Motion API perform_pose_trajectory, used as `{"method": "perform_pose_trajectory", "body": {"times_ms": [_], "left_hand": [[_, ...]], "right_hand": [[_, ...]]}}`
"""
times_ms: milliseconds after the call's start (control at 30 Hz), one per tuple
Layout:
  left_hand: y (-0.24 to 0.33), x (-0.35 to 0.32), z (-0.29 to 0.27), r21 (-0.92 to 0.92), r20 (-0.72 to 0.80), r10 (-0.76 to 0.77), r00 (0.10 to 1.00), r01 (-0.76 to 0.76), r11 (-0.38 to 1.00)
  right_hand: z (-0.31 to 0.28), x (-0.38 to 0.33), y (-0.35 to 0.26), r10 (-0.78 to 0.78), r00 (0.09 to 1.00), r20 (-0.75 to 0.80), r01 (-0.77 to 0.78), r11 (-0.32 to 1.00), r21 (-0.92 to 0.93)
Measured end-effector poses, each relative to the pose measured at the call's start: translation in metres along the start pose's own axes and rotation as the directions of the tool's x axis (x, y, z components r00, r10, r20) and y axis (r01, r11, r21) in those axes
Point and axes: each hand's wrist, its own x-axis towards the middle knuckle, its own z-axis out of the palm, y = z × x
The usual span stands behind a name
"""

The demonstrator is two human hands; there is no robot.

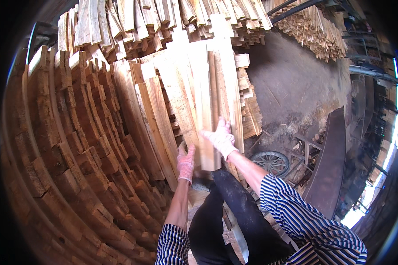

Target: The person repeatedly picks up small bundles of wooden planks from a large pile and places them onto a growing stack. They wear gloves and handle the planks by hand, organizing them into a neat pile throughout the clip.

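While both gloved hands work at the lower end of a bundle of boards (199, 97), the head view shows the bundle leaning upward and away from the person, its top reaching the stacked planks (163, 22) overhead. The left hand (185, 162) sits against the lower left edge of the bundle, fingers curled around the board edge. The right hand (220, 139) lies on the face and right edge of the bundle, fingers spread flat and pressing on the wood. Both hands wear pale knitted gloves, and striped sleeves (296, 212) cover the upper forearms.

To the left, a tall wall of stacked wood blocks (75, 145) curves along the frame. Further boards (152, 119) lean just beside the bundle on its left. Behind the bundle, short offcuts (251, 110) lie piled in layers. A spoked wheel (272, 162) rests on the ground near the right forearm, and a long dark metal sheet (329, 168) stands to the right of it. Another timber pile (316, 31) occupies the upper right.
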Motion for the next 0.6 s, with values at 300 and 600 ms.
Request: {"method": "perform_pose_trajectory", "body": {"times_ms": [300,600], "left_hand": [[-0.005,0.021,-0.003,-0.52,0.309,-0.116,0.944,0.27,0.81],[-0.003,0.028,-0.01,-0.682,0.38,-0.003,0.925,0.282,0.675]], "right_hand": [[0.015,0.008,0.008,-0.137,0.988,-0.071,0.121,0.975,-0.187],[-0.003,0.014,0.01,-0.192,0.977,0.095,0.193,0.981,-0.011]]}}
